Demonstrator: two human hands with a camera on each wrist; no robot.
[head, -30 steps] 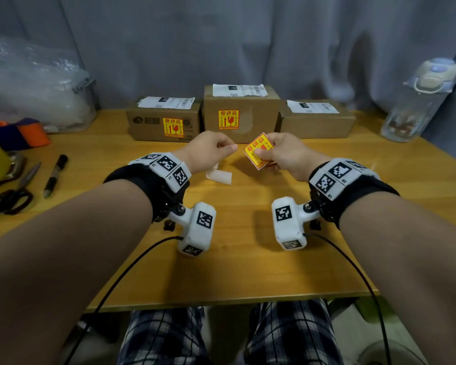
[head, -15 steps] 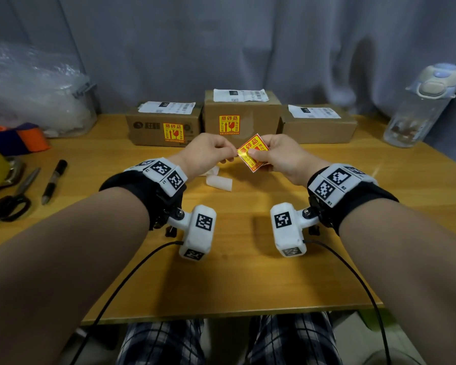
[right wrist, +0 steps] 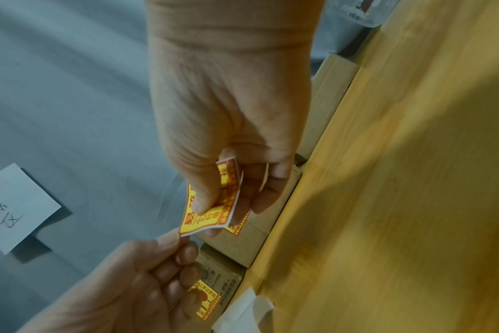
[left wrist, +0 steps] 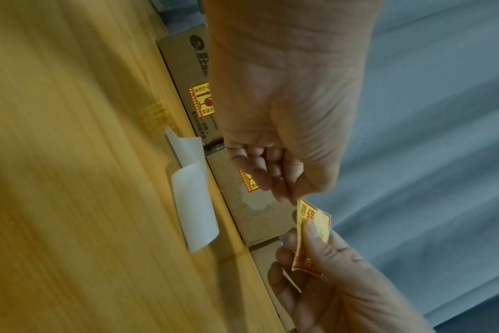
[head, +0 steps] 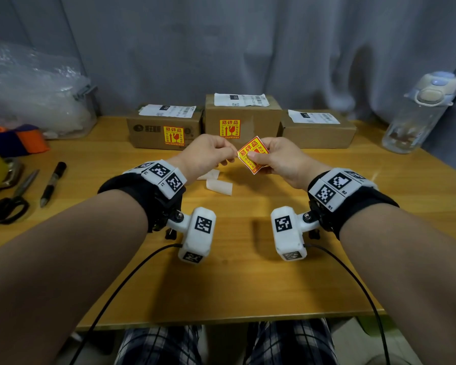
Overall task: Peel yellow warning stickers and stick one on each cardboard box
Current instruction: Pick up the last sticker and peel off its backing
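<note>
Above the middle of the worktop (head: 248,280), two hands meet in the air. The right hand (head: 279,159) holds a yellow sticker (head: 253,155) with red marks, its thumb on the front and its fingers curled behind. The left hand (head: 208,154) has its fingers curled, and its thumb and first finger pinch the near corner of the same sticker. The sticker is tilted and bends a little between the two hands. It does not touch the worktop or any box.

Three cardboard boxes stand in a row along the back edge of the worktop. The left box (head: 153,133) has a yellow sticker on its front. The middle box (head: 258,122) is taller and has one too. The right box (head: 319,133) has a plain front. Each box has a white paper label on top.

Two white backing papers (head: 219,186) lie curled on the worktop, just under the left hand.

Near the left edge lie black scissors (head: 5,209) and a black pen (head: 52,183). A clear plastic bag (head: 34,93) sits at the back left corner. A water bottle (head: 419,114) stands at the back right corner.
</note>
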